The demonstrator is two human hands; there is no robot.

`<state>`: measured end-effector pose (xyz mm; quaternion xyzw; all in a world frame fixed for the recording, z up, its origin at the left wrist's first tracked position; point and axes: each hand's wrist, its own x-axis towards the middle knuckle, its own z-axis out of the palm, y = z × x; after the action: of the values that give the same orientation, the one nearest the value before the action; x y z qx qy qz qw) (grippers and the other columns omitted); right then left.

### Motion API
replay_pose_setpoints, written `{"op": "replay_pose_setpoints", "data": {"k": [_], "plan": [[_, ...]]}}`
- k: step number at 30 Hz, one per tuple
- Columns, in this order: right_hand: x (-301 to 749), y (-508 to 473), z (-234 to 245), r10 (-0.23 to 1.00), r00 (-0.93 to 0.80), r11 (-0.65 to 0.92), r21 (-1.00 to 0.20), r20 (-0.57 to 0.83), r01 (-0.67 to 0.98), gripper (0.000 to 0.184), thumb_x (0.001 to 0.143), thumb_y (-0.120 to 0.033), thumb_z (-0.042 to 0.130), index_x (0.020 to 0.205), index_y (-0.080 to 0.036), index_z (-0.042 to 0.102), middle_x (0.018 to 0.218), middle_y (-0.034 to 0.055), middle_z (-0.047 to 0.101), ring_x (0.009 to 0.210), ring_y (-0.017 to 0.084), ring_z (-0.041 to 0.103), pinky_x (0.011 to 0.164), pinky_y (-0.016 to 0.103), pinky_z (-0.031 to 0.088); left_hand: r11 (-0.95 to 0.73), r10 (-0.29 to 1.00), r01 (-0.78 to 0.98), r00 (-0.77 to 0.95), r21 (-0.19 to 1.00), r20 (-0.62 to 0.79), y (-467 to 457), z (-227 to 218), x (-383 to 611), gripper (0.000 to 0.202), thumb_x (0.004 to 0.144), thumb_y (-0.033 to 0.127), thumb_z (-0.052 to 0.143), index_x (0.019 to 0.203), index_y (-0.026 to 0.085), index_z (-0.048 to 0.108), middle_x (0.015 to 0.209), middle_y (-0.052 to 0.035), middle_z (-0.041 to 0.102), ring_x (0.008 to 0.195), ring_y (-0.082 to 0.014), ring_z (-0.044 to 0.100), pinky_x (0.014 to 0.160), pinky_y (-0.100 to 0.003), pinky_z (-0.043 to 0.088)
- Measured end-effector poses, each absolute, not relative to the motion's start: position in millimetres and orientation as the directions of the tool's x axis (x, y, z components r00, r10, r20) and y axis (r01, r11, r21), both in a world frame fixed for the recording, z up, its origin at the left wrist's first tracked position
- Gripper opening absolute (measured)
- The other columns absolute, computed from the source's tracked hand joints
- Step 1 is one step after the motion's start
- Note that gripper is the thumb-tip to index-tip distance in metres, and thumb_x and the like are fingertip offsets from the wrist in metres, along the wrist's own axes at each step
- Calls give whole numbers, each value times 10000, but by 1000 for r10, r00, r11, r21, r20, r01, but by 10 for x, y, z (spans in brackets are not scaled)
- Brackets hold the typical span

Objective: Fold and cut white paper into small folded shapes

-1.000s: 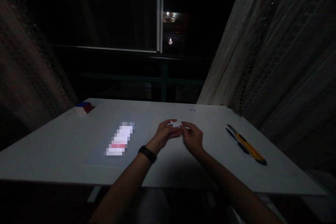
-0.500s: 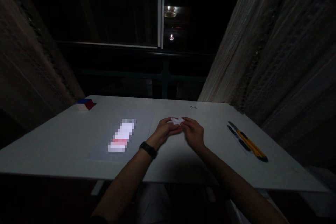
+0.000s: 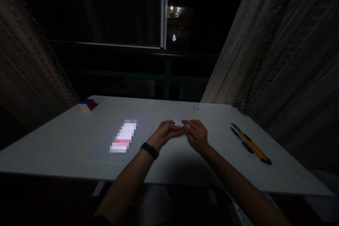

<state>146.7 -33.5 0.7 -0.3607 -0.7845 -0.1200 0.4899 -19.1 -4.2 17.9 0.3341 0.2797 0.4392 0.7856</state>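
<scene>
A small white folded piece of paper [image 3: 178, 123] sits between both hands above the middle of the white table [image 3: 66, 144]. My left hand [image 3: 165, 133], a dark band on its wrist, pinches the paper from the left. My right hand [image 3: 196, 134] pinches it from the right, fingers pressed together. Most of the paper is hidden by the fingers.
A pale sheet [image 3: 106, 148] lies left of the hands with a blurred white and red item [image 3: 124, 136] on it. A small red and blue block [image 3: 87, 104] sits at the far left corner. A yellow utility knife [image 3: 253, 146] and a dark ruler [image 3: 239, 140] lie at the right. Curtains hang on both sides.
The hands have closed tighter over the paper and it looks flatter. The view has shifted slightly.
</scene>
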Motion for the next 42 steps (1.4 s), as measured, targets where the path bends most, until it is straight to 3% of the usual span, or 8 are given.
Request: {"op": "replay_pose_setpoints", "data": {"k": [7,12,18,28,32,37,42], "plan": [[1444,-319,-4,395,-248,733,-140,885,666,250,800,-96,505,887,-234,695,1039,33,686,875,204,573,774,382,502,400,868,-481,471,780,-155,-25,162,-216,207,639,-78,607,791,62,587,802,-96,665,746,-172,670,798,-297,548],[1402,-320,13,402,-161,740,-216,901,638,197,798,-108,546,855,-224,694,972,43,703,830,197,595,751,384,509,391,868,-478,476,787,-143,-38,179,-213,172,643,-57,641,759,60,590,796,-109,672,766,-179,673,796,-270,547],[1368,-330,39,433,-86,723,-288,897,628,166,807,-139,557,808,-225,700,944,51,708,820,196,609,737,381,516,399,865,-485,480,778,-145,-56,196,-194,140,667,-46,626,744,64,585,779,-123,679,756,-191,679,800,-313,549],[1445,-313,11,373,-293,759,-107,881,643,271,795,-66,509,916,-230,688,1038,24,691,876,198,567,752,368,509,424,865,-453,460,784,-201,-33,180,-217,142,639,-23,631,744,69,605,698,-96,675,644,-179,673,684,-290,566],[1455,-312,-1,380,-301,750,-100,875,654,297,792,-53,489,919,-231,689,1051,24,686,889,201,563,769,375,507,427,854,-457,486,780,-183,-12,155,-220,121,641,-8,635,734,64,608,698,-97,667,663,-177,671,690,-278,562],[1454,-307,-3,388,-304,744,-101,870,660,271,798,-72,502,914,-230,690,1063,26,682,873,199,563,769,369,508,400,866,-430,466,809,-180,0,134,-214,137,686,144,696,760,62,616,715,-108,661,656,-170,665,650,-258,561],[1458,-292,-8,384,-303,743,-97,872,662,277,794,-72,499,918,-229,691,1109,28,663,884,198,556,777,362,502,327,904,-406,396,853,-159,-41,143,-178,151,665,122,723,696,77,583,664,-84,649,595,-145,649,623,-254,562]]}}
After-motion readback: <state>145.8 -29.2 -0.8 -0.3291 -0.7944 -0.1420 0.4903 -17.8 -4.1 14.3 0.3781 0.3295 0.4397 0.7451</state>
